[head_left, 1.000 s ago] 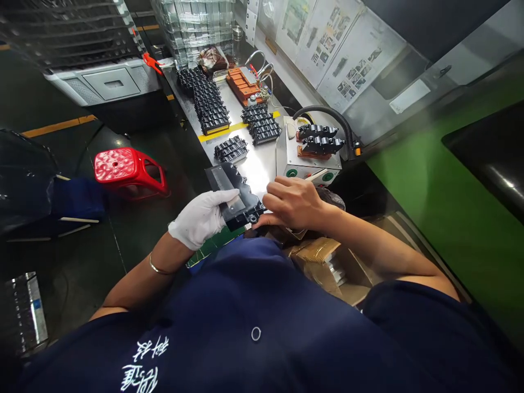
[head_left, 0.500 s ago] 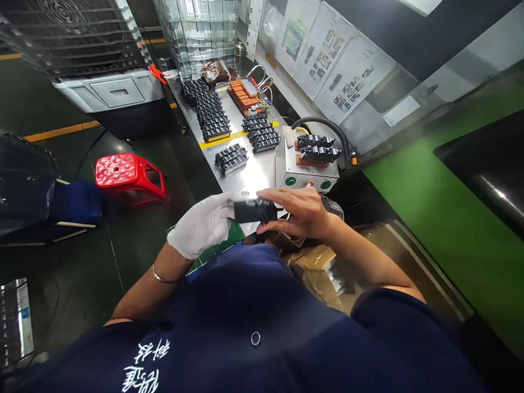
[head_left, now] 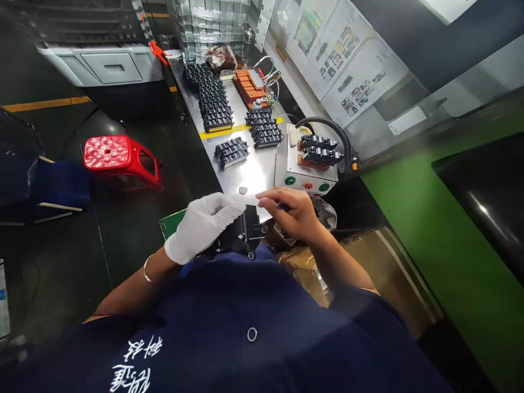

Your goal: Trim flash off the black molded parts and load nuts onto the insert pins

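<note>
My left hand [head_left: 204, 224], in a white glove, is closed round the edge of a black plastic part [head_left: 238, 232], which is tilted in front of my chest. My bare right hand [head_left: 292, 210] is at the upper right of this part, its fingers closed near the tips of the glove. Whatever those fingers pinch is too small to make out. Rows of black ribbed parts [head_left: 215, 101] stand on the metal table, with smaller groups [head_left: 232, 153] nearer to me. Beyond my right hand, two black parts [head_left: 321, 155] rest on a white control box [head_left: 305, 177].
An orange fixture [head_left: 248, 87] with hoses stands farther back on the metal table [head_left: 260, 169]. A red stool [head_left: 118, 158] is on the floor at the left. A cardboard box [head_left: 303, 265] lies below my right forearm. A black corrugated hose [head_left: 341, 134] curves behind the control box.
The black part has turned to show its broad side and sits lower, nearer my chest. My right hand has let go of its end, and its fingers have drawn together near the glove.
</note>
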`<act>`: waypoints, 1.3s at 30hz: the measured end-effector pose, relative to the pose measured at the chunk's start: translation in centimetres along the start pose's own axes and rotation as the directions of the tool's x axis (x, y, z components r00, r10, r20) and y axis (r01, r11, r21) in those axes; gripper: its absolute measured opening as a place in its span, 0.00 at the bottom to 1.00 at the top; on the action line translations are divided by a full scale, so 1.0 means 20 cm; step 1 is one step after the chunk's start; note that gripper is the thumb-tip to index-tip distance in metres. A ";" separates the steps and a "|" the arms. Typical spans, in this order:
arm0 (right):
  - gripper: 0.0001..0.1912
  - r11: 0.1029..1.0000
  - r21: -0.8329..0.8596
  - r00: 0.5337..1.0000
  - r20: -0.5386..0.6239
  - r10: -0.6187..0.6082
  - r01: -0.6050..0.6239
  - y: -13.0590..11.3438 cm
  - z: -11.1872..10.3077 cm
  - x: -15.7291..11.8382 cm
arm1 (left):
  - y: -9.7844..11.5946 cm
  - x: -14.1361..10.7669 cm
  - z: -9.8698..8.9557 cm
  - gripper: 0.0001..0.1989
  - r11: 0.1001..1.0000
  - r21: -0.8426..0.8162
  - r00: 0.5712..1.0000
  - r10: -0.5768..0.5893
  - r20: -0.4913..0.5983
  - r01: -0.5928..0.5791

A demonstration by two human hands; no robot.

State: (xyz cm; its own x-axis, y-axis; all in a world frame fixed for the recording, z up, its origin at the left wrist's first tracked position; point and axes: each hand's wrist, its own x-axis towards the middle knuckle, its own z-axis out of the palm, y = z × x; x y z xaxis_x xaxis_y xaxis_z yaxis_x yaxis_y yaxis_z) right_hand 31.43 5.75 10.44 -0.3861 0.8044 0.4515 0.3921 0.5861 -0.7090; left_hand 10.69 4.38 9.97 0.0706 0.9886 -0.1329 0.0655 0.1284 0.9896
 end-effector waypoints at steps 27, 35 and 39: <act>0.18 0.992 0.112 0.992 0.112 0.052 -0.065 -0.02 0.06 -0.03 | -0.01 0.01 0.00 0.12 1.000 -0.013 0.997 0.000 -0.078 -0.001; 0.21 0.991 0.127 0.977 0.210 0.023 -0.051 -0.03 0.01 -0.02 | 0.00 0.01 0.02 0.14 1.000 0.003 0.995 -0.030 -0.095 0.030; 0.22 0.940 0.314 0.937 0.348 0.019 -0.136 -0.02 -0.02 -0.02 | 0.01 0.00 0.02 0.14 1.000 0.004 0.999 -0.016 -0.046 0.016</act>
State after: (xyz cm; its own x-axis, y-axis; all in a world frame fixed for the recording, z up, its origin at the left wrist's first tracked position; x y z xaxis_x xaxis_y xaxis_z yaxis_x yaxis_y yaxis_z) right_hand 31.76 5.19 10.64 -0.6451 0.7315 0.2208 0.1589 0.4110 -0.8977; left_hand 11.17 4.45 10.08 0.0242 0.9889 -0.1464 0.0707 0.1443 0.9870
